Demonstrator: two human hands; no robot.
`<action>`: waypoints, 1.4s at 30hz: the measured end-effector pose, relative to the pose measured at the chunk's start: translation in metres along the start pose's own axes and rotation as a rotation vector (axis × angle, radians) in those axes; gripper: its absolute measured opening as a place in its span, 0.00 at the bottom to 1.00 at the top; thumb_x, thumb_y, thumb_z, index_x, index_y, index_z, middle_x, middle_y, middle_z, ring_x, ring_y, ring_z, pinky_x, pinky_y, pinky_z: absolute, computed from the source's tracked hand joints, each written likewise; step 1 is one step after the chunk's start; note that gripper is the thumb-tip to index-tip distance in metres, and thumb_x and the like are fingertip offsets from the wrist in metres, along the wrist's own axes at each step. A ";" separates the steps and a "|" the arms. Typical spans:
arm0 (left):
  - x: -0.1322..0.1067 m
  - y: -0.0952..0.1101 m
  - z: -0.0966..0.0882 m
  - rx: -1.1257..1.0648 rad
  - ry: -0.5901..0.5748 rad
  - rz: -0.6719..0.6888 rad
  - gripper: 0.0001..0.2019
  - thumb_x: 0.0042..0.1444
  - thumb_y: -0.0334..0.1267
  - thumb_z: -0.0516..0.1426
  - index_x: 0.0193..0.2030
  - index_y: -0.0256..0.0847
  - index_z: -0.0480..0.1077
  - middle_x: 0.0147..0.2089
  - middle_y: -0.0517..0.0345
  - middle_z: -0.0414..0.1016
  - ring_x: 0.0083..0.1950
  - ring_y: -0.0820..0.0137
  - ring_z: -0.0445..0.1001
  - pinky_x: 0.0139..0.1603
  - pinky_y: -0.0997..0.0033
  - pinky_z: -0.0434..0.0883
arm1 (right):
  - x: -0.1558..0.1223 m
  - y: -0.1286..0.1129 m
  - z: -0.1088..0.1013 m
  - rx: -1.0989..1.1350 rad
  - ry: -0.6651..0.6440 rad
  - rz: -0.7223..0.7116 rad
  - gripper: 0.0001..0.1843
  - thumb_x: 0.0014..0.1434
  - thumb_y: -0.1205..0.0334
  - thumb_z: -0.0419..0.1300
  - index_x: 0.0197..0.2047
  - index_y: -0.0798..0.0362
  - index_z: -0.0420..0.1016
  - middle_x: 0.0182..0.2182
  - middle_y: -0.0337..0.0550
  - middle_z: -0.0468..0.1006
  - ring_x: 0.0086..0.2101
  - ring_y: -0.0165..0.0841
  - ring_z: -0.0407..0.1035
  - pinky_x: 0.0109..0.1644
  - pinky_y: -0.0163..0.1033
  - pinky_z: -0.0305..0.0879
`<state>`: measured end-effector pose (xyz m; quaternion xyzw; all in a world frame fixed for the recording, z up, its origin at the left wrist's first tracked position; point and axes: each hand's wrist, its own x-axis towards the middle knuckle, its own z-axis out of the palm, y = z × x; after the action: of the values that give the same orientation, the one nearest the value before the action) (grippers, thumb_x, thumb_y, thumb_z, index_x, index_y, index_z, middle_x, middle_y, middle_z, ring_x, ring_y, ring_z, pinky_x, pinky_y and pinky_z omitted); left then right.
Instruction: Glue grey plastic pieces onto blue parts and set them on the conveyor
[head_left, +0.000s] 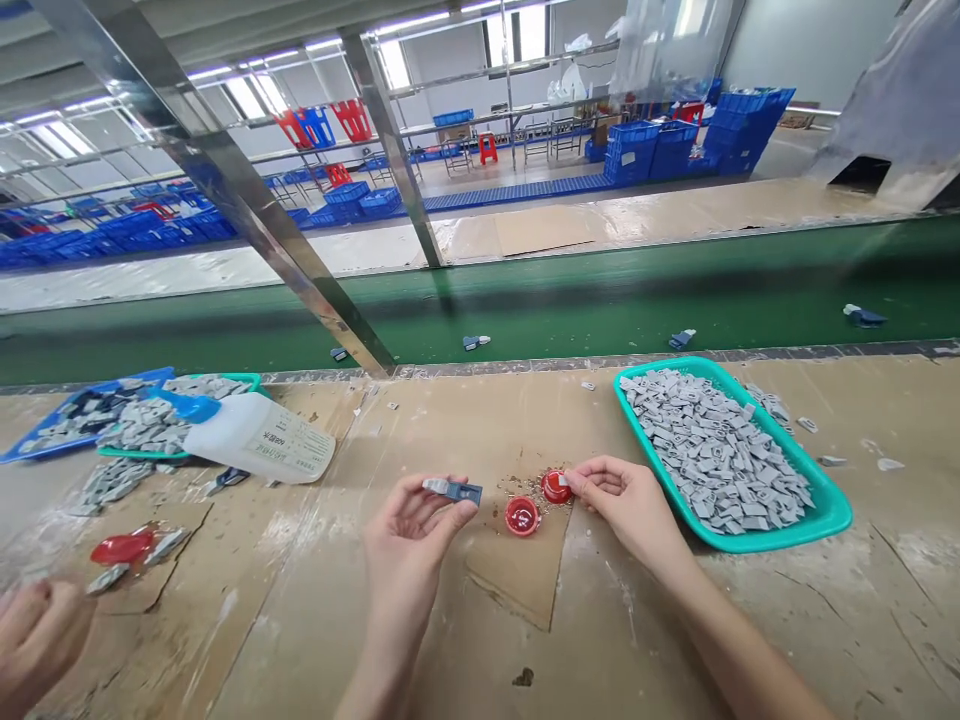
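My left hand (416,525) is raised palm up, its fingertips pinched on a small grey and dark blue plastic part (453,490). My right hand (619,495) rests on the cardboard-covered bench, fingers pinched at a small red cap (556,487), with something tiny and pale at the fingertips that I cannot make out. A second red cap (522,516), open side up and holding liquid, sits between my hands. A teal tray (831,510) heaped with several small grey parts lies just right of my right hand.
A white bottle with a blue cap (255,440) lies on its side at left, beside a teal tray (247,380) and a blue tray (45,430) of grey parts. Another person's hand (37,640) is at the lower left near a red lid (120,548). A green conveyor belt (570,300) carries a few parts.
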<state>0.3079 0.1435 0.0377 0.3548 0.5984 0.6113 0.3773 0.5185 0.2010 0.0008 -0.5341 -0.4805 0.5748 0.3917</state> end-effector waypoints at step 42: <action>-0.039 -0.009 0.053 0.054 -0.208 0.153 0.08 0.44 0.28 0.66 0.31 0.45 0.77 0.37 0.60 0.81 0.36 0.65 0.81 0.39 0.67 0.81 | -0.029 -0.015 0.004 0.354 -0.491 0.297 0.22 0.51 0.44 0.65 0.37 0.49 0.63 0.25 0.33 0.68 0.25 0.26 0.60 0.21 0.27 0.50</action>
<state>0.3732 0.1331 0.0310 0.4712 0.5435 0.5817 0.3798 0.5172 0.1755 0.0221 -0.3674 -0.3702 0.8116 0.2632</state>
